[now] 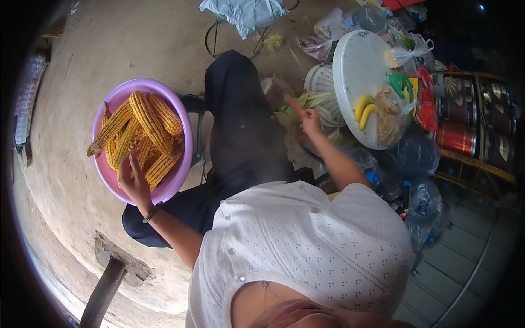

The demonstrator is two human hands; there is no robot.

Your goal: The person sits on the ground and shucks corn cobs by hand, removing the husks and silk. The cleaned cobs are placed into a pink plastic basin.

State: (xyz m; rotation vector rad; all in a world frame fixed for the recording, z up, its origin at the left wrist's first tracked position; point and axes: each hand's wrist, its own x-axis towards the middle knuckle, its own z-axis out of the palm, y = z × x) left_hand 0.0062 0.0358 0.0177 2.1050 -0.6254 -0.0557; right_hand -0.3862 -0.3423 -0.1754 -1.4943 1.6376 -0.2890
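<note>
A lilac plastic basin [187, 151] on the left holds yellow corn cobs [151, 119] and loose kernels [138, 139]. Inside its lower part, my left hand [135, 180] rests over the cobs, fingers bent, with a bangle at the wrist; whether it grips a cob is unclear. To the right of my dark-trousered legs, my right hand [310, 122] is closed on one end of a slender reddish-brown object [294, 105], perhaps a stripped corncob. Beneath and beyond it, blurred pale-green corn husks [301, 102] lie low beside the table's base.
At right stands a round white table [346, 90] with bananas [364, 111] and bagged food [389, 117]. Plastic bottles [422, 205] and bags crowd around it. A pale blue plastic bag [246, 14] lies ahead, and a dark post [104, 287] rises at lower left.
</note>
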